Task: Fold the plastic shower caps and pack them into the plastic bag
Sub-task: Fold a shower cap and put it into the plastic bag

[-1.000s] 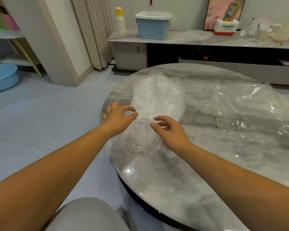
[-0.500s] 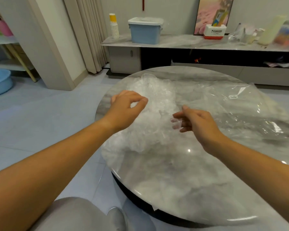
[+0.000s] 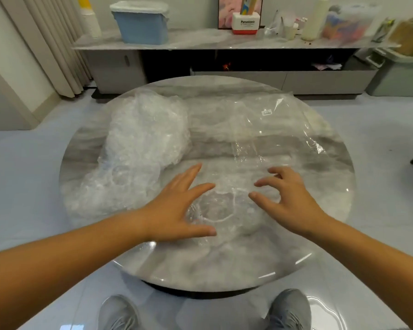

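A single clear shower cap [image 3: 221,208] lies spread flat on the round marble table [image 3: 224,265] near its front, its elastic ring showing as a white loop. My left hand [image 3: 177,206] rests flat on the cap's left side with fingers straight and spread. My right hand [image 3: 286,198] touches the cap's right side with bent fingertips and holds nothing. A crumpled pile of shower caps [image 3: 141,148] sits at the table's left. The clear plastic bag [image 3: 272,129] lies flat at the right rear, a small white label on it.
A long low cabinet [image 3: 224,44] behind the table carries a blue lidded box [image 3: 141,22], a stack of cups and assorted clutter. Curtains hang at the left. My grey shoes [image 3: 119,313] stand on the pale floor below the table's near edge.
Both hands have come away from the pile at the left and now lie on one cap spread flat at the table's front centre. The view has shifted rightwards and down.
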The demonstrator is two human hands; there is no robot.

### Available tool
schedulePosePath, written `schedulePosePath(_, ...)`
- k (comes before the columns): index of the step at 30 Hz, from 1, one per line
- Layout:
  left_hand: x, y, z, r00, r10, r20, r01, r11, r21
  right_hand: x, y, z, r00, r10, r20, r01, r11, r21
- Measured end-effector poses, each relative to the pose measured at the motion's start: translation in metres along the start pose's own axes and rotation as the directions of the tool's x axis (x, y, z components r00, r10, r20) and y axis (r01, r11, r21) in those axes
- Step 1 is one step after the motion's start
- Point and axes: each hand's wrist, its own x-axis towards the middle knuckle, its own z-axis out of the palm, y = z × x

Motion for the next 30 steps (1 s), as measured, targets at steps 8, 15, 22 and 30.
schedulePosePath(8, 0.004, -0.023, 0.025, 0.976, 0.207, 0.072, -0.209, 0.978, 0.015, -0.009, -0.014, 0.026, 0.870, -0.313, 0.381, 0.301, 0.949, 0.093)
schedulePosePath(15, 0.008, -0.023, 0.027, 0.994, 0.081, 0.068, -0.061, 0.967, -0.248, -0.004, -0.004, 0.037, 0.884, -0.289, 0.367, 0.262, 0.957, 0.122)
schedulePosePath(22, 0.006, -0.014, 0.016, 0.987, -0.161, 0.005, 0.140, 0.841, -0.522, -0.003, -0.012, 0.036, 0.936, -0.150, 0.319, 0.105, 0.983, 0.152)
schedulePosePath(30, 0.011, -0.016, 0.015, 0.939, -0.344, -0.017, 0.289, 0.815, -0.503, 0.008, -0.020, 0.042, 0.963, 0.086, 0.255, -0.136, 0.973, 0.186)
